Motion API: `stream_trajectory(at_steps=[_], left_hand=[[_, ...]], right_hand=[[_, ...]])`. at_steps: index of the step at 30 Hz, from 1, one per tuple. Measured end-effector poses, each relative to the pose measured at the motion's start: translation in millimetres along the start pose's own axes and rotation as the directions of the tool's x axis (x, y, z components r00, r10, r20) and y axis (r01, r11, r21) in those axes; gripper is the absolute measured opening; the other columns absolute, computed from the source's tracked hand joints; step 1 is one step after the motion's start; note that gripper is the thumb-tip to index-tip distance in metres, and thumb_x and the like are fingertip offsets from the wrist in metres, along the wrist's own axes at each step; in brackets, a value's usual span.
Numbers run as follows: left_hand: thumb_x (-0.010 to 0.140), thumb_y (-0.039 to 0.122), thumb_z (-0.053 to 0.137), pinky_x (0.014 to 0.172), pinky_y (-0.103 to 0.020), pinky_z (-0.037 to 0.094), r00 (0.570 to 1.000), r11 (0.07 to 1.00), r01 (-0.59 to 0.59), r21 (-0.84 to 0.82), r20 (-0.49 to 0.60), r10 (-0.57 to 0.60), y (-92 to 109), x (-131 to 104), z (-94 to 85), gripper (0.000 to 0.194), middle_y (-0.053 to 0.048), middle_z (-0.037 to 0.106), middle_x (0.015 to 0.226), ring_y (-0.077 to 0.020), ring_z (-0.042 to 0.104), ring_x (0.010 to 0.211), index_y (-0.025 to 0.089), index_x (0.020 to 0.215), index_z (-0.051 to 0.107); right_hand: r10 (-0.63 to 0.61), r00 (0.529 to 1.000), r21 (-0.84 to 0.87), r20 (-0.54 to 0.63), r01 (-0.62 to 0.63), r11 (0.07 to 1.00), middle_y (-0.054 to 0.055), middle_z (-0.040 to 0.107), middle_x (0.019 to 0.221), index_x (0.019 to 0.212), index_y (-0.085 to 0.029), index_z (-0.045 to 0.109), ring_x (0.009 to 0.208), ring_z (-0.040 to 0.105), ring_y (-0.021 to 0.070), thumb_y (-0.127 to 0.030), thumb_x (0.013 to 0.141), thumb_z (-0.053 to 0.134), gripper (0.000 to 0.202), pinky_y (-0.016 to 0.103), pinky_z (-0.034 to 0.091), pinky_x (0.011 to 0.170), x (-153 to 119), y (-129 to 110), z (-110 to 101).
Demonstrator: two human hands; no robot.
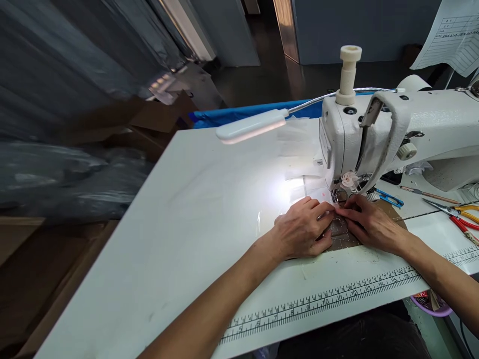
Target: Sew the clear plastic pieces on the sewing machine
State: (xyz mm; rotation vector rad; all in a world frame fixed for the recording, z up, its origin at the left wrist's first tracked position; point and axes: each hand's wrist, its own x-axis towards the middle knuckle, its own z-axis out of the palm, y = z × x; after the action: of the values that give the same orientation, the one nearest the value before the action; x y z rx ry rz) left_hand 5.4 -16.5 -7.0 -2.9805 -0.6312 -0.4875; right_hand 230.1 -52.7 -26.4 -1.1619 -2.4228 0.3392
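A white sewing machine (374, 124) stands at the right of the table, its needle and presser foot area close in front of my fingers. My left hand (305, 227) is curled on the table just left of the needle, with thumb and fingertips drawn together. From the other side my right hand (368, 222) meets it, thumb and forefinger pinched near the presser foot. What the fingertips hold is too small and covered to name. Below both hands lies a brown plate (342, 243) with a clear piece over it. A pale fabric flower (349, 179) hangs on the machine head.
A lit lamp (250, 127) hangs over the table. Right of my hands lie a blue thread snipper (389, 198), a pencil-like tool (430, 194), scissors (441, 206) and red-handled pliers (464, 229). A printed ruler (325, 302) runs along the front edge. Cardboard boxes (157, 119) stand left.
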Motion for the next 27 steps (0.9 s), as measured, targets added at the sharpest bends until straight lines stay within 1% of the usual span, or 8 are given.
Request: stream_trajectory(at_steps=[3,7,11,18,20,22,24,27], left_hand=[[0.086,0.025,0.047,0.069,-0.037,0.049,1.0,0.999,0.022,-0.027,0.016,-0.022,0,0,-0.8,0.027,-0.011,0.069,0.097,-0.0211,0.06,0.075,0.011,0.095,0.068],[0.084,0.026,0.048,0.071,-0.039,0.05,0.998,0.997,0.045,-0.059,0.035,-0.043,-2,-1,-2.6,0.028,-0.012,0.069,0.102,-0.0222,0.061,0.078,0.012,0.1,0.067],[0.083,0.028,0.05,0.073,-0.04,0.049,0.997,0.995,0.064,-0.074,0.045,-0.061,-4,0,-4.5,0.032,-0.013,0.069,0.105,-0.0229,0.06,0.079,0.01,0.103,0.067],[0.083,0.033,0.05,0.075,-0.04,0.048,0.992,0.994,0.101,-0.043,0.075,-0.098,-6,3,-5.9,0.038,-0.013,0.067,0.114,-0.0236,0.06,0.082,0.01,0.11,0.066],[0.084,0.035,0.049,0.077,-0.04,0.048,0.991,0.994,0.105,-0.025,0.088,-0.102,-7,4,-6.2,0.04,-0.013,0.067,0.116,-0.0237,0.06,0.083,0.011,0.111,0.066],[0.085,0.035,0.049,0.079,-0.04,0.047,0.989,0.994,0.108,-0.009,0.107,-0.107,-9,5,-6.6,0.04,-0.013,0.066,0.118,-0.0237,0.06,0.085,0.011,0.111,0.066],[0.086,0.037,0.048,0.08,-0.041,0.047,0.986,0.994,0.112,0.004,0.122,-0.112,-10,6,-7.1,0.04,-0.012,0.066,0.118,-0.0239,0.06,0.087,0.012,0.112,0.066],[0.087,0.038,0.048,0.081,-0.041,0.047,0.984,0.992,0.123,0.01,0.131,-0.123,-13,7,-7.6,0.04,-0.012,0.066,0.116,-0.024,0.06,0.088,0.013,0.112,0.066]], right_hand=[[0.013,1.0,-0.012,-0.001,-0.013,1.0,0.016,0.058,0.11,0.128,-0.018,0.062,0.098,0.062,0.0234,-0.025,0.099,0.04,0.037,0.044,0.059,0.086,0,-1,-1],[-0.004,1.0,-0.018,0.011,0.005,1.0,0.014,0.06,0.111,0.125,-0.022,0.064,0.099,0.062,0.0235,-0.023,0.098,0.042,0.035,0.043,0.059,0.085,2,-4,-5],[-0.018,1.0,-0.042,-0.011,0.017,0.999,0.015,0.061,0.109,0.125,-0.018,0.064,0.097,0.062,0.0239,-0.021,0.097,0.041,0.036,0.042,0.06,0.084,4,-4,-5],[0.045,0.999,-0.011,0.012,-0.044,0.999,0.016,0.061,0.109,0.128,-0.017,0.062,0.095,0.063,0.0237,-0.025,0.098,0.037,0.04,0.043,0.058,0.086,6,-5,-3],[0.078,0.997,0.022,0.019,-0.078,0.997,0.015,0.061,0.113,0.128,-0.017,0.063,0.094,0.065,0.0226,-0.027,0.098,0.039,0.04,0.04,0.058,0.084,6,-6,-8],[0.134,0.99,0.048,0.046,-0.137,0.989,0.014,0.062,0.112,0.127,-0.02,0.065,0.087,0.066,0.0208,-0.031,0.097,0.041,0.039,0.036,0.058,0.079,7,-7,-17],[0.2,0.976,0.069,0.089,-0.207,0.976,0.01,0.065,0.105,0.123,-0.022,0.067,0.08,0.066,0.0195,-0.034,0.097,0.044,0.037,0.033,0.057,0.072,8,-7,-28],[0.266,0.954,0.117,0.142,-0.283,0.952,0.006,0.069,0.086,0.113,-0.021,0.069,0.074,0.065,0.0192,-0.036,0.096,0.046,0.032,0.031,0.055,0.067,11,-4,-43]])
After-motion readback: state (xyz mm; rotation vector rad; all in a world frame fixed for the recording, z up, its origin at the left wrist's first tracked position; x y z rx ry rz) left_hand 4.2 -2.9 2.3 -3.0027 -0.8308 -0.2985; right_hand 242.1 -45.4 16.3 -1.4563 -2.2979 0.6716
